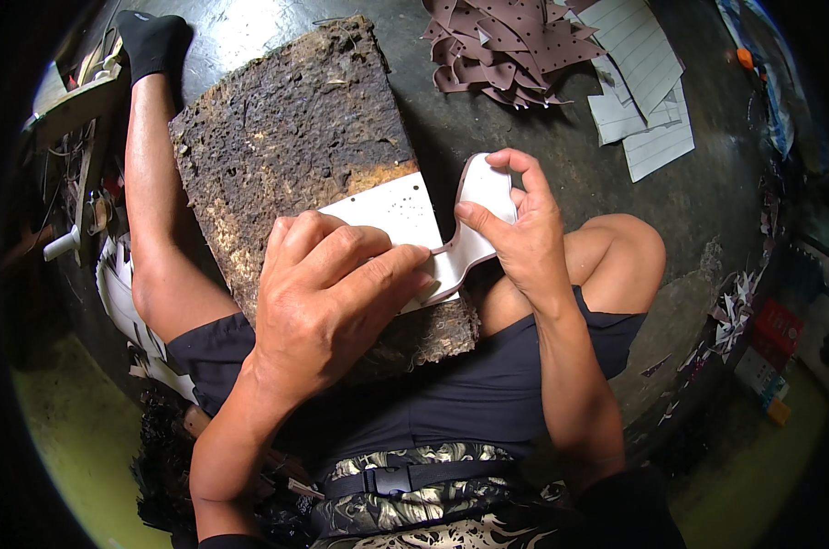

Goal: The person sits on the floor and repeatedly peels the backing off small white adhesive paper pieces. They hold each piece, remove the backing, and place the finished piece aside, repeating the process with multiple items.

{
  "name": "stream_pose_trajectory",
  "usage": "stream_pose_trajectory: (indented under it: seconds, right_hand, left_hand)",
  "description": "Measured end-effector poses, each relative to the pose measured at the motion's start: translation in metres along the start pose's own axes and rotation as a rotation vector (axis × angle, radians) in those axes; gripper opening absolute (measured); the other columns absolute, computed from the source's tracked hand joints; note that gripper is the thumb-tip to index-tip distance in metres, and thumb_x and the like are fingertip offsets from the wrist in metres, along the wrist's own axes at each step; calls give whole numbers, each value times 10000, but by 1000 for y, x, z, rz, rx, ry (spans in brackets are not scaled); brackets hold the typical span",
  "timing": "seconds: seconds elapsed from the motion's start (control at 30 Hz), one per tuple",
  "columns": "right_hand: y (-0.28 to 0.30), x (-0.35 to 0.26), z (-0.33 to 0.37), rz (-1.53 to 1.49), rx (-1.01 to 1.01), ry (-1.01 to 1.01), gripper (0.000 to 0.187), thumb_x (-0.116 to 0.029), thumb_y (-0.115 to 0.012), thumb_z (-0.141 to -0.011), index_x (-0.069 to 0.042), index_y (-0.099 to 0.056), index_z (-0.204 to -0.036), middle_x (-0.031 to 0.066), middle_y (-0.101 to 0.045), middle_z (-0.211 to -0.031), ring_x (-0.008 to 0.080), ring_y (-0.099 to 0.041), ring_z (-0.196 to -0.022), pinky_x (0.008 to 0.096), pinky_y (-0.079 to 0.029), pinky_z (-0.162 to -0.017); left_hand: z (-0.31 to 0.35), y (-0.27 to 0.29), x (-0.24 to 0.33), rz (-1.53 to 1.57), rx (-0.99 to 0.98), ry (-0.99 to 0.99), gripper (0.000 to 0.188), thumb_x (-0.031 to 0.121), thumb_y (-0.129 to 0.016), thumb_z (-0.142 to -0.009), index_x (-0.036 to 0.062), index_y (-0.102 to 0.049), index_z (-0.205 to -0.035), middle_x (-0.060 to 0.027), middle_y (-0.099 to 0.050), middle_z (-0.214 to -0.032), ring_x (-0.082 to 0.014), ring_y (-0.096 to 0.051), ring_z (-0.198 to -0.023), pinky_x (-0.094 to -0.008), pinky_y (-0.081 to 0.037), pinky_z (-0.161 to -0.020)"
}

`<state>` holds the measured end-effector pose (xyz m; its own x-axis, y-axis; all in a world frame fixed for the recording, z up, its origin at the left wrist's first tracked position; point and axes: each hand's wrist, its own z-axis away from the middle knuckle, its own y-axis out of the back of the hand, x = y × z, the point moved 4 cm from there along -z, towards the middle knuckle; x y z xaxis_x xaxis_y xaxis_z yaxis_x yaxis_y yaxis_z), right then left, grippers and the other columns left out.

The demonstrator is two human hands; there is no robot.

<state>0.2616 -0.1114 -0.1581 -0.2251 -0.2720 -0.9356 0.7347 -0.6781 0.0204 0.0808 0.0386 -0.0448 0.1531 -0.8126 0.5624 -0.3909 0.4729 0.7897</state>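
Left hand [327, 293] presses flat on white perforated pattern piece [391, 215] atop worn board [286, 137] on lap. Right hand [510, 233] pinches brown-edged leather cutout [476, 233], touching pattern. Brown scraps [510, 41] lie beyond.

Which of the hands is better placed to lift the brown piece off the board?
Probably the right hand: its thumb and fingers already pinch the brown cut piece at its free edge. The left hand presses flat on the white template over the board.
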Motion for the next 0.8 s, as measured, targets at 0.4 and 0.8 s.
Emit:
stream_pose_trajectory:
  seconds: [0.4,0.8]
  right_hand:
    - [8,2,-2,131,36,-14,603,32,-876,-982,-70,-564,-1488,110,-799,-1108,127,-755,-993,274,-602,-817]
    - [13,2,-2,168,138,20,586,46,-875,-932,-66,-602,-1438,102,-788,-1044,138,-761,-929,320,-611,-801]
  left_hand:
    - [0,-8,1,-48,99,-28,298,273,-984,-850,198,-877,-1118,53,-729,-982,-200,-634,-882,-404,-445,-790]
    - [-1,-15,1,-110,141,-31,248,348,-971,-875,263,-899,-1097,75,-697,-927,-193,-601,-842,-405,-420,-765]
